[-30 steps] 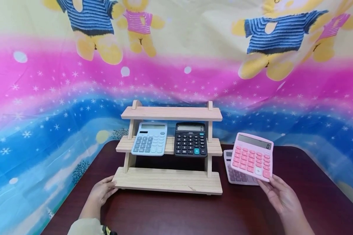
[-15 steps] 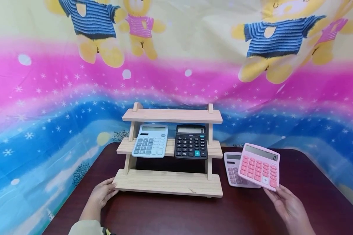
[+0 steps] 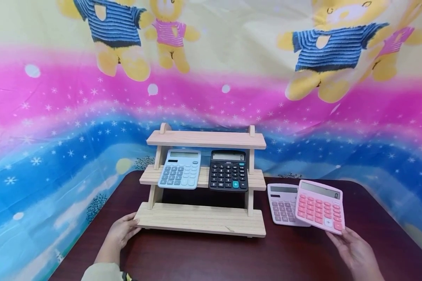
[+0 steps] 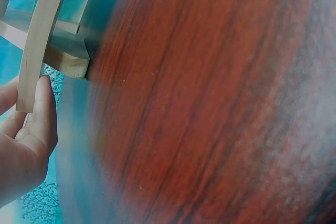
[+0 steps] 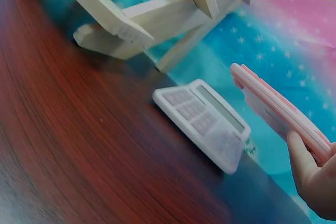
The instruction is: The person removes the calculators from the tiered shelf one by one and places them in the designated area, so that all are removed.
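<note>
In the head view my right hand (image 3: 356,249) grips a pink calculator (image 3: 320,207) by its near right corner. The right wrist view shows that calculator (image 5: 283,111) edge-on, raised off the table, with the thumb or a finger against its underside. A pale pink-white calculator (image 3: 284,205) with mauve keys lies flat on the table, partly overlapped by the held one in the head view. My left hand (image 3: 121,233) pinches the left end of the lowest board of a three-tier wooden shelf (image 3: 200,218); the left wrist view shows fingers on both faces of the board (image 4: 34,51).
On the shelf's middle tier lean a light blue calculator (image 3: 179,169) and a black calculator (image 3: 228,171). The shelf stands on a dark red-brown table (image 3: 211,257). Behind hangs a printed cloth (image 3: 211,97) with bears and snowflakes.
My right hand has carried the pink calculator to the right and down, uncovering more of the pale calculator. The left hand stays on the shelf. The head view has shifted slightly.
</note>
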Demonstrator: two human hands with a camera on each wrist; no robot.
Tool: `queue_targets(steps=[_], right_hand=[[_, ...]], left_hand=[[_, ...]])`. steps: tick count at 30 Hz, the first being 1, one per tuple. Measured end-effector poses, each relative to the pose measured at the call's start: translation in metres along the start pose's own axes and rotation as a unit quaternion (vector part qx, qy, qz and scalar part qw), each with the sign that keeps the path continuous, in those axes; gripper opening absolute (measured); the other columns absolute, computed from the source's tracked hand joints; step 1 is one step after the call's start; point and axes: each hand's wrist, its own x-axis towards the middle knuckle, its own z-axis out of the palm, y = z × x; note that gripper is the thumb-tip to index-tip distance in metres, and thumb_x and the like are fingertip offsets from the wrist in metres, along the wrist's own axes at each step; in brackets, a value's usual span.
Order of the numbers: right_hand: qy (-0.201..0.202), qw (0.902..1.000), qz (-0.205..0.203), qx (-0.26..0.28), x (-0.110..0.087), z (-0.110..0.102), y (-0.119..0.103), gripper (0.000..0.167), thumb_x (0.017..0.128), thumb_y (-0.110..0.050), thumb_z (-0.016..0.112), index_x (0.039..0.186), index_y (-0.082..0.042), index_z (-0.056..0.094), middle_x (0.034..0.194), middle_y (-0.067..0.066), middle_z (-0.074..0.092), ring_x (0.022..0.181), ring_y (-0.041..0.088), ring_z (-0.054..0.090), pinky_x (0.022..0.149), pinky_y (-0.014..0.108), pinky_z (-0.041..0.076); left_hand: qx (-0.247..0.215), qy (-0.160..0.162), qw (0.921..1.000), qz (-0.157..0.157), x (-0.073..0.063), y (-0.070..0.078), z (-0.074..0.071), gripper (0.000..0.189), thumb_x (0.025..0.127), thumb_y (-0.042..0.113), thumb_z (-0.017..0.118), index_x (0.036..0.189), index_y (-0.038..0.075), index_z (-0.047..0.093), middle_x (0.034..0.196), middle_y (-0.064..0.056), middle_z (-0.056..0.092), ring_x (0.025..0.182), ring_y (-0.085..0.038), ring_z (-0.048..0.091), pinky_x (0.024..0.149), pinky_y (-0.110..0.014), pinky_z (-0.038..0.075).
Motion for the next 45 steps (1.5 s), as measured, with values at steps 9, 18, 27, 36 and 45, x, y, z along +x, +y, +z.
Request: queue_targets(steps=[9,18,27,36,45], right_hand=[[0.078,0.9961,-0.017,-0.037,-0.001,-0.013,-0.024,0.041,0.094,-0.005,0.024,0.082,0.005,0.061,0.084,0.011,0.062,0.084,0.023,0.058,0.087,0.036,0.04],[0.142,0.9884,-0.031,-0.044,0.005,-0.027,-0.043,0.037,0.094,-0.005,0.028,0.079,-0.001,0.062,0.08,0.004,0.063,0.08,0.019,0.059,0.081,0.036,0.044],[0.265,0.9578,-0.019,-0.11,0.02,-0.029,-0.062,0.033,0.092,-0.004,0.035,0.073,-0.01,0.061,0.07,-0.003,0.061,0.069,0.016,0.06,0.07,0.039,0.049],[0.211,0.9654,-0.019,-0.152,0.026,-0.038,-0.067,0.042,0.092,-0.001,0.029,0.065,-0.004,0.06,0.069,0.001,0.062,0.07,0.016,0.06,0.069,0.037,0.05],[0.279,0.9434,0.015,-0.179,0.031,-0.047,-0.07,0.034,0.094,-0.006,0.028,0.109,-0.024,0.052,0.08,-0.003,0.061,0.068,0.01,0.058,0.07,0.036,0.049]], left_hand=[[0.008,-0.001,1.0,-0.002,-0.002,0.002,0.002,0.055,0.087,0.006,0.05,0.133,-0.008,0.024,0.127,-0.035,0.026,0.086,-0.014,0.054,0.074,-0.025,0.048],[0.007,0.0,1.0,-0.005,-0.003,0.004,0.002,0.055,0.087,0.006,0.05,0.133,-0.008,0.023,0.127,-0.036,0.025,0.085,-0.014,0.054,0.073,-0.024,0.048],[0.011,-0.001,0.9999,-0.005,-0.004,0.005,0.002,0.055,0.087,0.006,0.05,0.133,-0.008,0.023,0.127,-0.036,0.025,0.085,-0.014,0.054,0.073,-0.025,0.048],[0.013,0.003,0.9999,-0.006,-0.005,0.006,0.002,0.055,0.087,0.007,0.051,0.132,-0.008,0.024,0.126,-0.036,0.027,0.082,-0.012,0.055,0.073,-0.026,0.048],[0.018,0.008,0.9998,-0.003,-0.004,0.004,0.002,0.053,0.087,0.006,0.05,0.132,-0.009,0.024,0.126,-0.037,0.026,0.082,-0.013,0.055,0.073,-0.025,0.048]])
